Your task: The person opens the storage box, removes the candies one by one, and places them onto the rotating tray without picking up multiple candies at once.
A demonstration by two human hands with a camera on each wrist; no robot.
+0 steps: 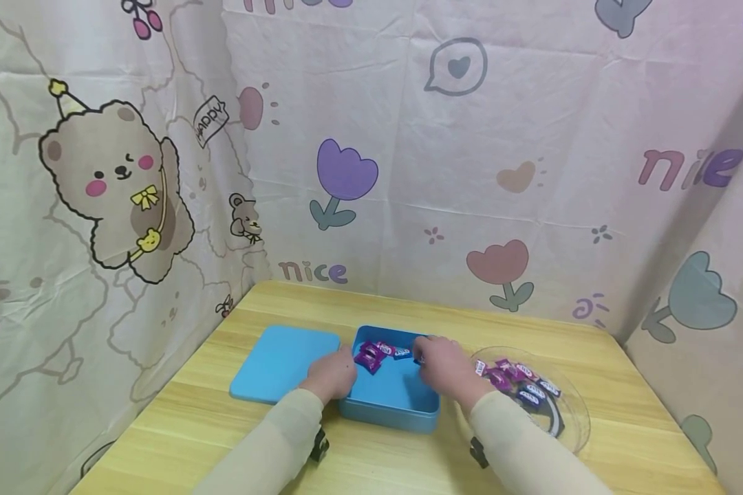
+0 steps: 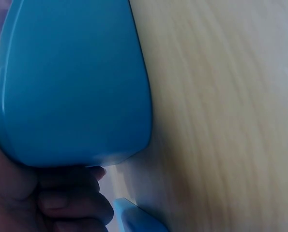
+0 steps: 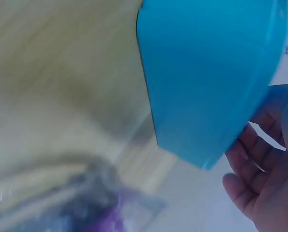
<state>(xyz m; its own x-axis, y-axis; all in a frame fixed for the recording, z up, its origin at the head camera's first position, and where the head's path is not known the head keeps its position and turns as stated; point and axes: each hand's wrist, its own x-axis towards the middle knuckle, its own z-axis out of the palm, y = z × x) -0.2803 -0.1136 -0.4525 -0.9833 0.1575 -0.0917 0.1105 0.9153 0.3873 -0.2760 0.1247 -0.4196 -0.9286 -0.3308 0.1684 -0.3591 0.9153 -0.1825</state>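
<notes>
A blue box [image 1: 391, 395] is found open near the middle of the desk [image 1: 625, 412], with its flat blue lid [image 1: 281, 361] laid just beside it on the left, touching or nearly touching its left wall; the lid is judged to have been set there so that the interior is left accessible; the left hand [image 1: 332, 375] is rested against the left wall of the box, between box and lid, apparently to steady the box; in the left wrist view curled fingers [image 2: 71, 200] are seen pressed under a blue edge, so the grip is taken to be closed lightly on the box wall; the right hand [image 1: 447, 364] is held over the right rear part of the box, fingers bent downward; a small dark-blue sweet appears at its fingertips, but whether it is pinched or merely touched cannot be told; in the right wrist view the fingers appear only loosely curled beside the blue wall; several wrapped sweets [image 1: 374, 354], purple and blue, are lying in the rear of the box; a clear plate [image 1: 572, 426] carrying further wrapped sweets is placed just right of the box, within easy reach of the right hand; the box is seen as rectangular, round-cornered, smooth and uniformly light blue, with low walls.
</notes>
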